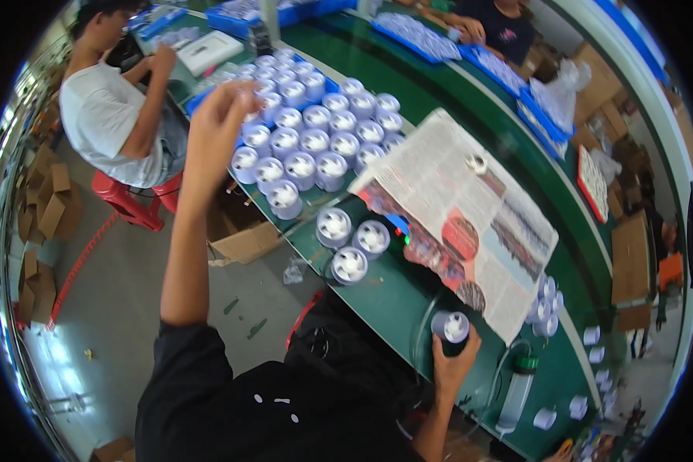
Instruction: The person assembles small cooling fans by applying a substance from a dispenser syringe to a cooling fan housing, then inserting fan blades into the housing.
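Note:
My right hand is closed around a pale lilac cylindrical housing with a white fan inside, at the table's near edge. My left hand is raised at the left over a large group of the same fan housings. Its fingers are bent and apart, with no housing visible in them; the blurred fingertips overlap the housings behind. Three more fan housings stand together between my hands. Beside them, a newspaper sheet covers something with small lit green and red lights at its edge.
A clear cylinder with a green cap and tubing lies right of my right hand. More housings stand beyond it. A person in a white shirt sits at the left; another person works across the table near blue trays.

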{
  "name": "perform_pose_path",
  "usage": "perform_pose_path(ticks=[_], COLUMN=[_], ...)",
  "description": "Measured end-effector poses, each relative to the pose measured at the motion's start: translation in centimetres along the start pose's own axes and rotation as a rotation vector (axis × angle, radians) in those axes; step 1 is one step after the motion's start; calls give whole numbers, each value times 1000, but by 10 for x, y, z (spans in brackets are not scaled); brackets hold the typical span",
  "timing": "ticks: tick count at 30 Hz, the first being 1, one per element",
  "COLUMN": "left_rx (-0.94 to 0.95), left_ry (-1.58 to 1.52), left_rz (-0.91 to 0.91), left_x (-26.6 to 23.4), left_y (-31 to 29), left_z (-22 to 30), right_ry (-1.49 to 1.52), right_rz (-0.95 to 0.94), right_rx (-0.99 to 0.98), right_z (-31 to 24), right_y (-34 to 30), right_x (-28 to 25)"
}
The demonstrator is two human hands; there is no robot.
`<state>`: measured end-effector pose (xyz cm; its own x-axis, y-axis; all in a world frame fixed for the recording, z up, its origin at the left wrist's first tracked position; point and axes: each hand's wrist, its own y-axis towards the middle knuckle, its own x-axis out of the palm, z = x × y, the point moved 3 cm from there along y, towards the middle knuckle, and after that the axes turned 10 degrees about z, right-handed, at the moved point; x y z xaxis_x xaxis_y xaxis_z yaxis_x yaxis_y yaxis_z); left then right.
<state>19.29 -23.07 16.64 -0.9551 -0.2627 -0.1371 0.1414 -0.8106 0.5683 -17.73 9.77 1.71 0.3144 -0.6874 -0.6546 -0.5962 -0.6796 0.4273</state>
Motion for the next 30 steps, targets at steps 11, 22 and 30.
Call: perform_pose_path(ticks=[11, 22, 30], left_rx=[-16, -77, 153], left_ry=[-257, -510, 311], left_rz=[-891, -756, 391], left_x=[154, 122, -80], left_y=[-256, -224, 50], left_z=[113, 102, -83], right_ry=[362, 543, 335], right_rz=[-43, 36, -106], right_rx=[-120, -21, 137], right_z=[3, 8, -3], right_y=[0, -13, 0], right_x=[3, -8, 0])
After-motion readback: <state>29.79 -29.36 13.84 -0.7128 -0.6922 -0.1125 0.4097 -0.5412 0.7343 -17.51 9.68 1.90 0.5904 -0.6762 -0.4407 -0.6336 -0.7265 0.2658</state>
